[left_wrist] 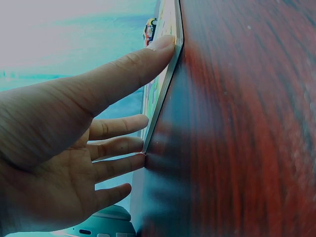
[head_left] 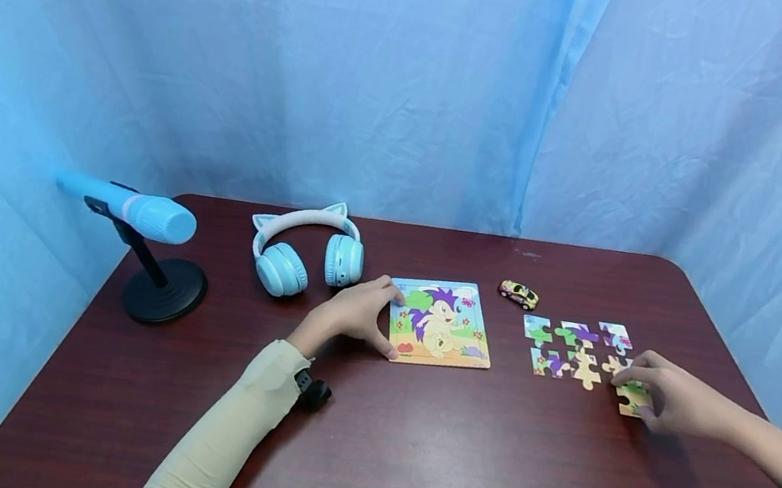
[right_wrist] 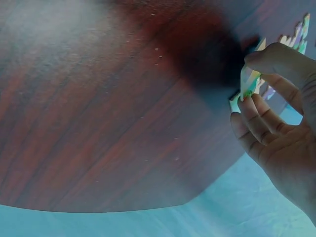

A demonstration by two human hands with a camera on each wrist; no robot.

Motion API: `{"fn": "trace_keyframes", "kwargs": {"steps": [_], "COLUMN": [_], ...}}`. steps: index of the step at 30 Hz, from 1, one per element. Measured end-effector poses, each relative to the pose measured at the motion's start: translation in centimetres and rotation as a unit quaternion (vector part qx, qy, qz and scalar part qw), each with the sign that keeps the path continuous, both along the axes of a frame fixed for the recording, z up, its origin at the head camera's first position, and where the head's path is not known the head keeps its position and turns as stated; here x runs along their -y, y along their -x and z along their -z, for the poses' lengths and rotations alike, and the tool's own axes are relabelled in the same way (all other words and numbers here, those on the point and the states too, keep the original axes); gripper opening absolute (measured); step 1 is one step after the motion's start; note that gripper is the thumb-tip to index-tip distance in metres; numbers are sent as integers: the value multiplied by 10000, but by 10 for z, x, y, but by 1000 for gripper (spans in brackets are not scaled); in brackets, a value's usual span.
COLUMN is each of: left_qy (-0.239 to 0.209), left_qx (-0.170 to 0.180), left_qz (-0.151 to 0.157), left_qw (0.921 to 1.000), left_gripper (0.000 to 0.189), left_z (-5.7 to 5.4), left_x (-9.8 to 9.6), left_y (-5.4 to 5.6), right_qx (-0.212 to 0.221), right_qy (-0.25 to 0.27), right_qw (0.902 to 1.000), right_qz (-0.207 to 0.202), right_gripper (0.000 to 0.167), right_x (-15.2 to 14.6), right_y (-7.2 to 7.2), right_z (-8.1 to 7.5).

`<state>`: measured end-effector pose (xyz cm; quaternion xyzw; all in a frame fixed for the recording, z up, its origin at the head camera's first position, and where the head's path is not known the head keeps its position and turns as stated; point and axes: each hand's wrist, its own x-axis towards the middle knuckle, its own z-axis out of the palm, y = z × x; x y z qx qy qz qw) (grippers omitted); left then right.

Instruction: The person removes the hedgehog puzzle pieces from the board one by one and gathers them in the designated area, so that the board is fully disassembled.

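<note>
Puzzle piece (right_wrist: pixel 250 81) pinched between thumb and fingertips of the right hand (head_left: pixel 675 398), well right of the picture board (head_left: pixel 441 323); other pieces (head_left: pixel 584 364) between. Left hand (head_left: pixel 355 312) spread wide, thumb and straight fingers touching the board's left edge. Toy car (head_left: pixel 518 294) near its far right corner.

I watch remotely as a person's left hand (head_left: pixel 356 310) touches the left edge of a hedgehog board (head_left: pixel 441 336), near cat-ear headphones (head_left: pixel 281 270) and, farther left, a blue microphone (head_left: pixel 152 216) on a black stand (head_left: pixel 163 294); the right hand (head_left: pixel 682 399) grips 1 puzzle piece (head_left: pixel 633 401) beside 2 rows of loose pieces (head_left: pixel 585 369).
</note>
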<state>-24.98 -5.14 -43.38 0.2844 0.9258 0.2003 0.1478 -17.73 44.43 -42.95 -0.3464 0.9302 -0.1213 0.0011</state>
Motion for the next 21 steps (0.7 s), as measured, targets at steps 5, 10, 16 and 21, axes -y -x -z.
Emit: {"fn": "trace_keyframes", "kwargs": {"steps": [5,10,16,21], "left_qy": [13,33,-9,-16], "left_qx": [25,-4,23,13], "left_qz": [-9,-3,-28,-26], "left_qw": [10000,10000,10000,10000], "left_gripper": [84,85,83,83], "left_z": [1,3,1,0], "left_x": [0,0,0,0], "left_y": [1,2,0,-1], "right_qx": [-119,-149,-217,-268], "right_qy": [-33,3,179,118], "right_qw": [9999,9998,9994,9995], "right_qz": [12,-99,-207,-90], "right_gripper": [50,52,56,58], "right_x": [-3,-5,-5,-4], "right_y": [-2,-4,-5,-7], "right_z": [1,2,4,6]}}
